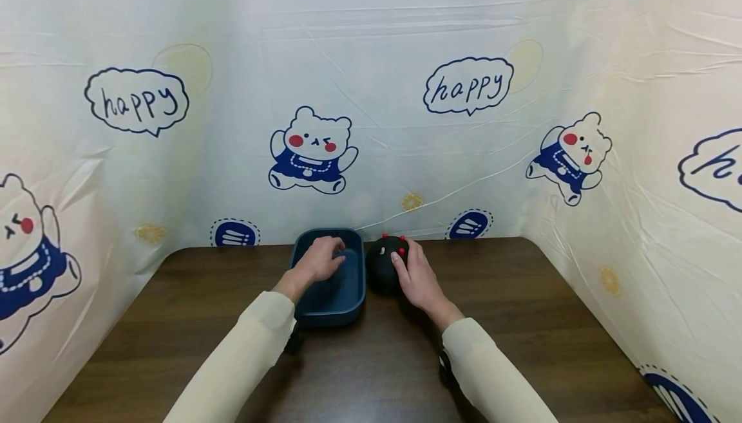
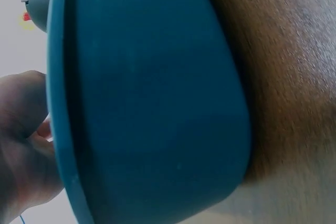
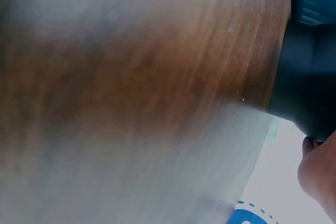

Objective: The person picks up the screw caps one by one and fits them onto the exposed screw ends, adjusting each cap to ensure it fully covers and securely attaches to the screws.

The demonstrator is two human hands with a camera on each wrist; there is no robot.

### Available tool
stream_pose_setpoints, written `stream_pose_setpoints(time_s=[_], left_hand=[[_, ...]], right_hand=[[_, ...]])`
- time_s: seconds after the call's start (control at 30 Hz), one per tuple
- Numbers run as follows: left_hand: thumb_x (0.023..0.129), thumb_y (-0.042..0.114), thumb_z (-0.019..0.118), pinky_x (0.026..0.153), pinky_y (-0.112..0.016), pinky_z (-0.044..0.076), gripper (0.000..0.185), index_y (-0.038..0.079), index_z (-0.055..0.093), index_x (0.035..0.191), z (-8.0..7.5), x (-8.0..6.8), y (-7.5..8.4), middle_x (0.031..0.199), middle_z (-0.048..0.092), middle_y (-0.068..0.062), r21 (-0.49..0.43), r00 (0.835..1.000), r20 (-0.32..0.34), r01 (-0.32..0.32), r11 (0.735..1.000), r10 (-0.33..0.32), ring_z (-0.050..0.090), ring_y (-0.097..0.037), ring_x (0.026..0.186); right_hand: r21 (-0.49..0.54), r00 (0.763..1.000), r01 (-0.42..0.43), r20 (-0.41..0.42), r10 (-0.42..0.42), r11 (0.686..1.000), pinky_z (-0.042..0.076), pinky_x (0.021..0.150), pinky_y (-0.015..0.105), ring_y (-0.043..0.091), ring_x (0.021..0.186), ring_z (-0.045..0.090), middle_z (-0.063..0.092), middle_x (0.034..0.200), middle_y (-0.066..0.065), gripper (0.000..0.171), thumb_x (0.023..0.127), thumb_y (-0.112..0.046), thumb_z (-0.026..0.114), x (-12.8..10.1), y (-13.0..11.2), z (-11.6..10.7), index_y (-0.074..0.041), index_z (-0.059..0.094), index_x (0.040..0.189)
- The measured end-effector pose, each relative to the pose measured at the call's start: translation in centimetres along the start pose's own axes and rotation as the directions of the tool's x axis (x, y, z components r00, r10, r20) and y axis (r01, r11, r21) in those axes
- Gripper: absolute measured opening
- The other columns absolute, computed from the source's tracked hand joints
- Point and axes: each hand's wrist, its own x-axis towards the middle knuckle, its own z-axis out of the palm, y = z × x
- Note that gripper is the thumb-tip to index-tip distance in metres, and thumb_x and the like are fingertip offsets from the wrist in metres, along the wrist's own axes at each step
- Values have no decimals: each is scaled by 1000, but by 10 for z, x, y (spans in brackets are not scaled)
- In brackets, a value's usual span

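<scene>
A dark blue rectangular tub [image 1: 330,319] stands at the back of the table. My left hand [image 1: 319,259] hangs over its inside with fingers loosely bent, nothing visible between thumb and fingers. The left wrist view shows that hand [image 2: 26,145] beyond the rim of the tub [image 2: 157,87]. Right of the tub sits a black rounded object [image 1: 379,272] with several small red knobs on top. My right hand [image 1: 420,275] holds its right side, thumb on the top near the knobs. In the right wrist view only part of the black object [image 3: 307,77] and fingers show.
The brown wooden table [image 1: 371,378] reaches back to a pale printed curtain [image 1: 382,152], which also hangs along both sides. Both forearms in cream sleeves cross the front of the table.
</scene>
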Motion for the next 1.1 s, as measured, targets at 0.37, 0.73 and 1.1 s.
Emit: stream_pose_setpoints(time_s=[0.37, 0.73, 1.1], left_hand=[[102, 13, 63, 92, -45, 55, 30, 3, 63, 130, 3, -4, -11, 123, 63, -15, 53, 998, 56, 22, 998, -25, 61, -27, 102], [98, 7, 67, 81, -40, 54, 24, 4, 66, 121, 8, -7, -16, 102, 63, -8, 96, 992, 120, 34, 995, -45, 60, -22, 89], [92, -6, 64, 81, -39, 55, 27, 3, 67, 118, 12, -4, -20, 101, 64, -9, 86, 992, 120, 27, 996, -38, 60, -22, 89]], right_hand=[[-8, 1000, 1, 0, -1, 1000, 36, 115, 56, 31, 137, 45, 37, 156, 16, 69, 107, -58, 34, 1, 3, 2, -10, 28, 156], [-6, 1000, -10, 3, 10, 1000, 36, 116, 54, 31, 138, 44, 37, 156, 15, 69, 107, -58, 33, 0, 1, 2, -10, 28, 157], [2, 1000, -16, 0, 16, 1000, 35, 116, 55, 31, 138, 44, 36, 156, 16, 70, 107, -59, 33, 0, 0, 1, -10, 28, 157]])
